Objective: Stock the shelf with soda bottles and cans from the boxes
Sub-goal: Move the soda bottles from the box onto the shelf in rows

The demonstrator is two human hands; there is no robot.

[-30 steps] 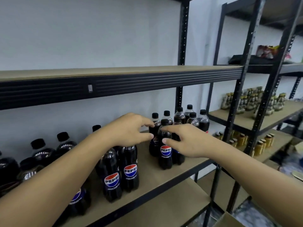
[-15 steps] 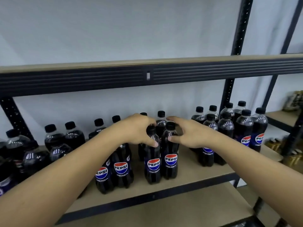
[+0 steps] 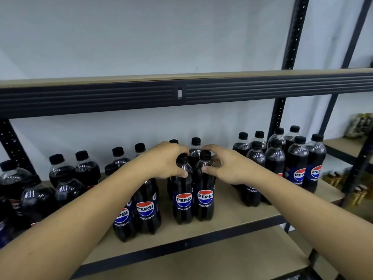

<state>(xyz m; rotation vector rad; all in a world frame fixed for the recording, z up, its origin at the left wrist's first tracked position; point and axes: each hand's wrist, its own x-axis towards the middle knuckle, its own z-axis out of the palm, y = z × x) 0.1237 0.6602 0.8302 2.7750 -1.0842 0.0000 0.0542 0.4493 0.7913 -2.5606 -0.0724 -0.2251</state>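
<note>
Black-capped pair: the left bottle and the right bottle, both Pepsi, stand upright and touching near the front of the tan shelf board.
Left hand: fingers curled round the left bottle's neck, thumb on its shoulder.
Right hand: gripping the right bottle's neck likewise.
Neighbours: a front pair just to the left; a right-end group; a left-end group.
Side rack: gold cans, blurred.
</note>
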